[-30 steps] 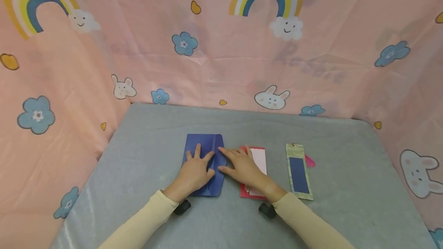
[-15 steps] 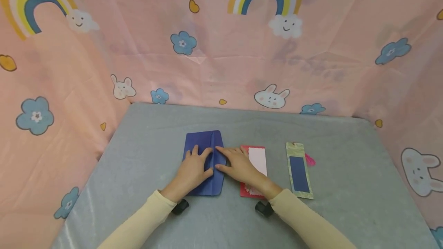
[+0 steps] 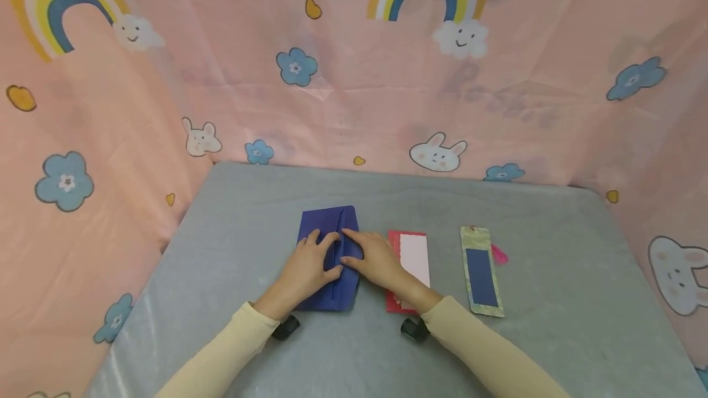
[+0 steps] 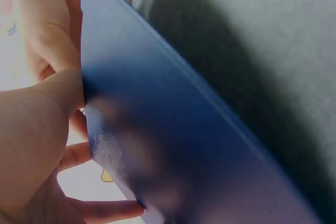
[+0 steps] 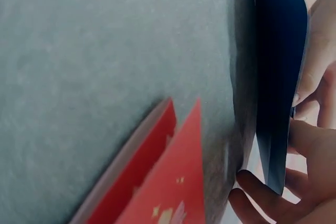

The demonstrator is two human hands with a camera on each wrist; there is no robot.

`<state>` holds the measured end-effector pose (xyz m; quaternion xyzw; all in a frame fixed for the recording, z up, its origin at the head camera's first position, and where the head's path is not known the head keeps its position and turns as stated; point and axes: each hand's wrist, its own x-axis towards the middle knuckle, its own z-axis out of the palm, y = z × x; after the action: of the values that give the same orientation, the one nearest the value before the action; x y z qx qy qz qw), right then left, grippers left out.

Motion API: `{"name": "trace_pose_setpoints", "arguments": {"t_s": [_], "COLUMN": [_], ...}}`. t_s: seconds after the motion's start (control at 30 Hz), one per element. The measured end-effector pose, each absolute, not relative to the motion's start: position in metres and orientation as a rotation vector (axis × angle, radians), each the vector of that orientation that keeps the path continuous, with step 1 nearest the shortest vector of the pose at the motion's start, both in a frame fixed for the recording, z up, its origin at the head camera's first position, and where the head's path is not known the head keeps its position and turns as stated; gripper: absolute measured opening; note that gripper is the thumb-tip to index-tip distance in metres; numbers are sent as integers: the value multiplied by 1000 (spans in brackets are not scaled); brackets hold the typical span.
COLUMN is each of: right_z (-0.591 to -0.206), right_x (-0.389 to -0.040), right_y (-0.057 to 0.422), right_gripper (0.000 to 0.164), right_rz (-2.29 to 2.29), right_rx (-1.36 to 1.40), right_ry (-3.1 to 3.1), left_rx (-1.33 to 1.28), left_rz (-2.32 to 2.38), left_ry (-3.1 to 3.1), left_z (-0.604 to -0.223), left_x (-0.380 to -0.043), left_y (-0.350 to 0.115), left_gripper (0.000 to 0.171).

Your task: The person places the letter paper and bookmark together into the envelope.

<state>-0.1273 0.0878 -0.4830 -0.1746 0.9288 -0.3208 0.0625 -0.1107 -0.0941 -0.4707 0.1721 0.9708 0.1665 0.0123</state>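
A blue envelope (image 3: 321,221) lies before me in the head view, its flap seam running lengthwise. My left hand (image 3: 306,266) reaches over its left part, thumb and index finger bent in at the seam. From the right, my right hand (image 3: 378,257) holds the flap side, thumb and index tips at the same seam. In the left wrist view the envelope (image 4: 147,77) stands tilted, casting a dark shadow on the cloth beneath. The right wrist view shows its dark flap side (image 5: 278,40) angled up, fingers around the far end.
Under my right wrist lies a red card (image 3: 391,303) with a white panel; it gapes apart at the edge in the right wrist view. Further right is a green bookmark-like strip (image 3: 474,238) with a blue panel and pink tassel (image 3: 500,255). Grey cloth (image 3: 249,201) covers the table.
My fingers have bent from lying flatter on the envelope to drawing in at its seam. The far edge of the envelope has risen slightly. The card and strip stay put.
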Motion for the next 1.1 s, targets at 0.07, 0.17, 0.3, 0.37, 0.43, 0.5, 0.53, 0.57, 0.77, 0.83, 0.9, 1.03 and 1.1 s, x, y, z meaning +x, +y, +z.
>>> {"name": "trace_pose_setpoints", "arguments": {"t_s": [0.07, 0.17, 0.3, 0.37, 0.43, 0.5, 0.53, 0.57, 0.77, 0.83, 0.9, 1.03, 1.1], "right_z": [-484, -485, -486, -486, -487, -488, -488, -489, -490, -490, -491, -490, -490], "right_x": [-127, -126, -125, -124, -123, -123, -123, -123, -123, -123, -122, -123, -124], "right_y": [86, 85, 84, 83, 83, 84, 84, 84, 84, 84, 84, 84, 85], "right_gripper": [61, 60, 60, 60, 60, 59, 59, 59, 58, 57, 57, 56, 56], "right_rz": [-949, -948, -963, -964, -963, -961, -962, -962, -993, -996, -999, -1021, -1034], "right_rx": [-520, -513, -508, -494, -477, -468, -465, -463, -418, -397, -388, -376, -373], "right_ry": [2827, 2852, 2869, 2873, 2875, 2881, 2882, 2885, 2893, 2895, 2897, 2883, 2879], "left_rx": [543, 543, 521, 517, 517, 511, 507, 505, 558, 574, 584, 530, 484], "left_rz": [528, 527, 492, 452, 418, 397, 397, 401, 348, 309, 290, 304, 326], "left_ry": [3025, 3027, 3053, 3070, 3085, 3091, 3096, 3104, 3155, 3159, 3167, 3144, 3105], "left_z": [-470, -469, -468, -468, -469, -470, -471, -472, -473, -474, -473, -472, -472], "left_x": [-111, -112, -113, -113, -112, -111, -111, -110, -108, -108, -107, -106, -106], "left_y": [-95, -96, -95, -94, -93, -92, -92, -92, -92, -91, -91, -90, -89], "left_gripper": [60, 58, 53, 50, 48, 47, 47, 45, 41, 40, 38, 43, 52]}}
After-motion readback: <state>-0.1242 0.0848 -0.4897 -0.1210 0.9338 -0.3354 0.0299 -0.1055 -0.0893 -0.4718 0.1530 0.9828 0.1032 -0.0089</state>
